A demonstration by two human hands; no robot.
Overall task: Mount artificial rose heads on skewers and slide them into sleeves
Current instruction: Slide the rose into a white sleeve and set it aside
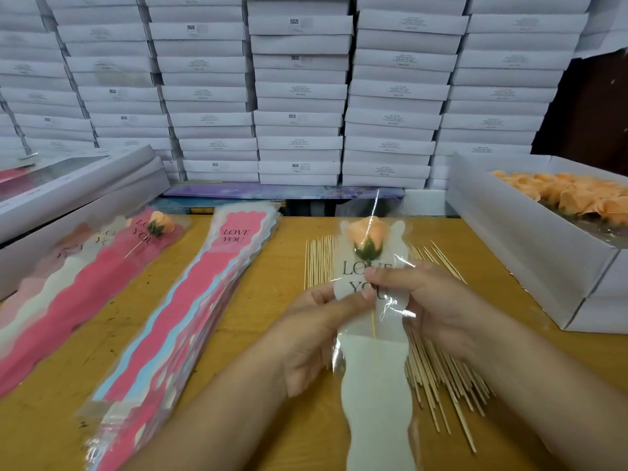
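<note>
An orange rose head point(367, 235) with green sepals sits inside a white "LOVE YOU" sleeve point(375, 379) held upright over the wooden table point(282, 300). Its skewer point(374, 326) shows through the clear film below the lettering. My left hand point(316, 334) pinches the sleeve's left edge, thumb across the lettering. My right hand point(438, 300) grips the right edge, fingers curled over the film. A pile of loose skewers point(438, 372) lies beneath the sleeve. A stack of empty pink sleeves point(190, 317) lies left of centre.
Filled sleeves, one with an orange rose point(162, 222), lie fanned at the far left. A white box of orange rose heads point(577, 195) stands at the right. Long white boxes point(78, 195) sit at the left, and stacked white cartons point(299, 93) wall the back.
</note>
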